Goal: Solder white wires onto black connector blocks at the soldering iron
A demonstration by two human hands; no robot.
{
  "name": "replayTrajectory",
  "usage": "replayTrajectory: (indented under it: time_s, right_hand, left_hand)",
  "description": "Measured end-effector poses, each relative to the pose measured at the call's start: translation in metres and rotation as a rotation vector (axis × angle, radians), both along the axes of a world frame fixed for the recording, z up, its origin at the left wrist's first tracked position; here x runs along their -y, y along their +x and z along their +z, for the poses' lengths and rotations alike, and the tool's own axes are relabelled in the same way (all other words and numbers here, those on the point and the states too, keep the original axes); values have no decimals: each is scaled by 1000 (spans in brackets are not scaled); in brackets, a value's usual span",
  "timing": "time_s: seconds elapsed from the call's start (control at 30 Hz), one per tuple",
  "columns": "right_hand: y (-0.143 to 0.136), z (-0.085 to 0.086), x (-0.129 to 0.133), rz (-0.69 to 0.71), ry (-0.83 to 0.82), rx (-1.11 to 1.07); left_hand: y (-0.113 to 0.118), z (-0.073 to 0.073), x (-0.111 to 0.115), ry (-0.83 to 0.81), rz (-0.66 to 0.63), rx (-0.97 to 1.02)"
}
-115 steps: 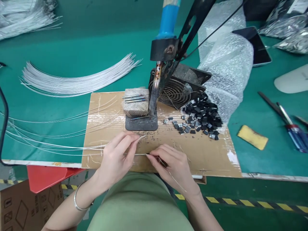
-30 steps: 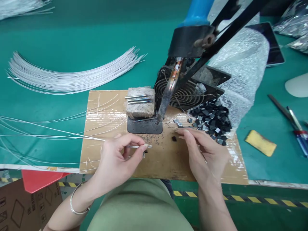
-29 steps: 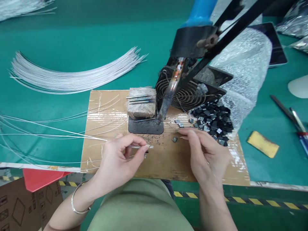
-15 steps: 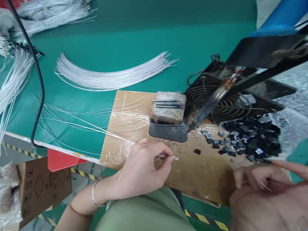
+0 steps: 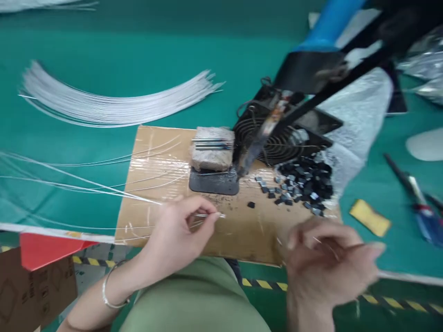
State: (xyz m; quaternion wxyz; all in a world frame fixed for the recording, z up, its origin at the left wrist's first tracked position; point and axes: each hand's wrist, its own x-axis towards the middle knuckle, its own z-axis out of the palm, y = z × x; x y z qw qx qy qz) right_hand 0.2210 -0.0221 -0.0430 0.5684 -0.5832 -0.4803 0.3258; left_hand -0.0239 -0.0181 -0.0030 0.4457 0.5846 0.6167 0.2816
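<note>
Over the taped cardboard [image 5: 256, 237], my left hand [image 5: 187, 228] pinches the ends of several thin white wires [image 5: 138, 197], which trail off to the left. The wire tips stick out past the thumb and forefinger. At the right my right hand [image 5: 328, 258] is blurred, its fingers curled round a short thin wire [image 5: 316, 240]. Beyond the hands, a pale block [image 5: 212, 161] with metal pins on top stands on a dark plate [image 5: 214, 183]. A pile of small black pieces [image 5: 308, 177] lies above my right hand.
A soldering-iron-like rod [image 5: 256, 147] slants down beside a black fan [image 5: 294, 140]. A blue tube [image 5: 328, 23] hangs above. Behind the cardboard lies a white wire bundle [image 5: 121, 108]. On the right are a yellow sponge [image 5: 370, 217] and blue-handled pliers [image 5: 427, 221].
The view has swung to the right, so the sponge and pliers now show. My right hand has turned and lifted its fingers somewhat, while my left hand keeps its pinch on the wires.
</note>
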Motion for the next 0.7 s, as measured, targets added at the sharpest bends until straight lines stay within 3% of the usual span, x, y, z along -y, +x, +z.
replayTrajectory:
  time_s: [0.13, 0.27, 0.5, 0.57, 0.7]
  right_hand:
    - [-18, 4, -5, -75, -83, -330]
    - [-17, 5, -8, -161, -46, -286]
    - [-8, 0, -6, -4, -126, -284]
    - [-10, -2, -4, 24, -140, -135]
    - [-19, -7, -5, 120, -82, 367]
  left_hand:
    - [-4, -2, -5, -56, 38, 100]
    - [-5, 0, -8, -74, 71, 154]
    - [-8, -3, -7, -90, 96, 155]
    - [-8, -3, -7, -76, 98, 150]
    - [-7, -1, -8, -68, 102, 160]
